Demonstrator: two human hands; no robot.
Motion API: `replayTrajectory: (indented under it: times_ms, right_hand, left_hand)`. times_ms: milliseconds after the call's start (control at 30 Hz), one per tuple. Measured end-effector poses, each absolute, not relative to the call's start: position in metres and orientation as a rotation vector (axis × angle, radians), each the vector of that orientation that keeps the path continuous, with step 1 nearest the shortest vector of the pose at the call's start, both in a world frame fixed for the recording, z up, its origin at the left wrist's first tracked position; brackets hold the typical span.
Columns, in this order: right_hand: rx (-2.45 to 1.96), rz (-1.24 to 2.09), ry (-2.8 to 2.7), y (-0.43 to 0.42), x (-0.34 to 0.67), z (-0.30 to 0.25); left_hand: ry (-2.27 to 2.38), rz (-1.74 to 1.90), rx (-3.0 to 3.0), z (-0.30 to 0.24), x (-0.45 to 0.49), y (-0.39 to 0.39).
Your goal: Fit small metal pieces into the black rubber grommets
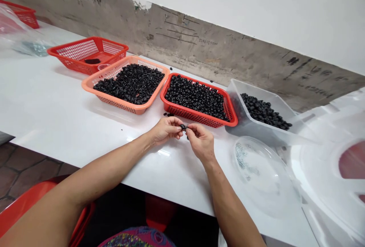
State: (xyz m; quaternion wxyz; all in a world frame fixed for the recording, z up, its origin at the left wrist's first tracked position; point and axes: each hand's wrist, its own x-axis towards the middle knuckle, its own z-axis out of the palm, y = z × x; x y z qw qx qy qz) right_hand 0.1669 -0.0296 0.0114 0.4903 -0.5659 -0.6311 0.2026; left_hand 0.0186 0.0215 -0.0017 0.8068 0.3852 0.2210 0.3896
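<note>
Head view, frame centre: I'm pinching small black part with left hand and right hand, likely for control.

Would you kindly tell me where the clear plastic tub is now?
In the head view, the clear plastic tub stands right of the right hand, beside a red basket and behind the round clear dish.

Small-parts workshop: baskets w/ blk pcs, wht table, scribbled wall.
</note>
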Motion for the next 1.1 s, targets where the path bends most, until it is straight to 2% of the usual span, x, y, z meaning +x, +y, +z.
replayTrajectory:
  times_ms: [300,733,967,1033,1100]
  right_hand:
    - [-1.389,0.190,-1.762,-0.031,0.170,0.009]
    - [-1.394,0.556,-1.667,-0.027,0.176,0.005]
    - [-1.417,0.058,-1.922,-0.032,0.167,0.003]
    - [-1.424,0.059,-1.900,-0.032,0.167,0.002]
    - [-1.429,0.229,-1.802,-0.031,0.169,0.003]
  left_hand:
    - [0.609,0.955,1.042,-0.004,0.024,0.019]
    - [0.660,0.874,1.285,-0.004,0.019,0.022]
    - [0.754,0.986,1.472,-0.014,0.023,0.017]
    - [0.768,1.001,1.489,-0.012,0.024,0.015]
    - [0.765,0.968,1.446,-0.008,0.024,0.014]
